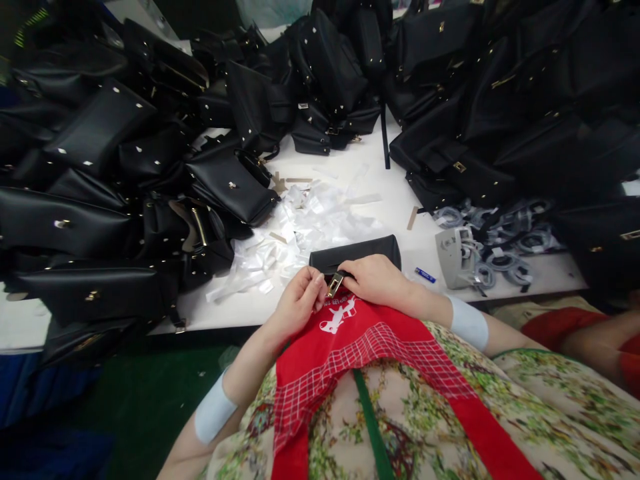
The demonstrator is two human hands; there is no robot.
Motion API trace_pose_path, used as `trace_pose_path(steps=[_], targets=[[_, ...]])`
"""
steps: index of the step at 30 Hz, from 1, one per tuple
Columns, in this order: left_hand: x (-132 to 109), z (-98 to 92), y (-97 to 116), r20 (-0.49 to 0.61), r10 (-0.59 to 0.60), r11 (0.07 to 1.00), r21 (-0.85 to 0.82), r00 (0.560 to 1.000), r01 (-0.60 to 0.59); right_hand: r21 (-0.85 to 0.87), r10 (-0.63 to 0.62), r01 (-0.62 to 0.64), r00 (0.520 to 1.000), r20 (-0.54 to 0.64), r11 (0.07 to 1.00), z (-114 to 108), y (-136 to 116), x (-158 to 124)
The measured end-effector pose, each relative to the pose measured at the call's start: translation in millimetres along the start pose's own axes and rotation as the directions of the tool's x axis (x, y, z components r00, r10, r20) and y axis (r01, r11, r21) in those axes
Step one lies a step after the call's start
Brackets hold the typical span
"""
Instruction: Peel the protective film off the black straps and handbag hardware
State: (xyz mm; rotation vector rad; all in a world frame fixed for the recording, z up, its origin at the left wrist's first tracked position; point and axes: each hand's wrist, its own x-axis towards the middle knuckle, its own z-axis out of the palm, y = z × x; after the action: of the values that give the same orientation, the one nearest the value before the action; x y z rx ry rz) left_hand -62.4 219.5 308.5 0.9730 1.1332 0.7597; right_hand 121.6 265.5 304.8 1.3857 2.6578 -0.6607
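Observation:
A small black handbag (pixel 357 252) lies on the white table at its front edge, right before me. Its gold-coloured clasp plate (pixel 335 285), with a slot in it, sits between my two hands over my red apron. My right hand (pixel 375 279) is closed on the bag's black edge beside the clasp, thumb and fingers curled. To the left of the clasp, my left hand (pixel 301 298) is pinched shut close to the plate; whatever is between its fingertips is too small to make out.
Torn white film scraps (pixel 310 220) are heaped behind the bag. Black handbags (pixel 95 227) crowd the left, back and right. A blue pen-like piece (pixel 425 275), a grey-white device (pixel 451 257) and coiled clear straps (pixel 517 263) lie at right. Another person's arm (pixel 595 347) shows there.

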Motion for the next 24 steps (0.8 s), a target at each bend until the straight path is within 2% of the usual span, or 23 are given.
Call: trace_pose_path(steps=[4,8,11,14,20,24], targets=[[-6.0,-2.7,5.3,0.050,-0.046,0.989,-0.141,0.998,0.053,0.007,-0.021,0.021,1.000,-0.003,1.000,1.3,-2.4,-1.0],[-20.8,-19.5,14.8,0.119,-0.055,0.960,-0.266,0.991,0.085,-0.001,0.093,-0.093,0.995,-0.033,0.996,-2.4,8.1,-0.8],[-28.9,-39.1,17.0,0.011,0.017,0.966,-0.259,1.000,-0.014,0.018,0.168,-0.167,0.984,-0.063,0.986,-7.6,19.3,-1.7],[-28.3,-52.9,13.6,-0.133,0.047,0.982,-0.174,0.990,-0.070,0.057,0.165,-0.162,0.985,-0.052,0.985,-10.7,23.7,-2.7],[-17.5,-50.3,6.2,-0.182,0.020,1.000,-0.004,0.983,-0.021,0.113,0.176,-0.166,0.980,-0.088,0.980,-11.2,25.1,-0.9],[-13.0,-51.3,2.6,-0.216,-0.005,1.000,0.016,0.976,0.008,0.296,0.211,-0.138,0.950,-0.229,0.945,-23.0,43.9,-4.5]])
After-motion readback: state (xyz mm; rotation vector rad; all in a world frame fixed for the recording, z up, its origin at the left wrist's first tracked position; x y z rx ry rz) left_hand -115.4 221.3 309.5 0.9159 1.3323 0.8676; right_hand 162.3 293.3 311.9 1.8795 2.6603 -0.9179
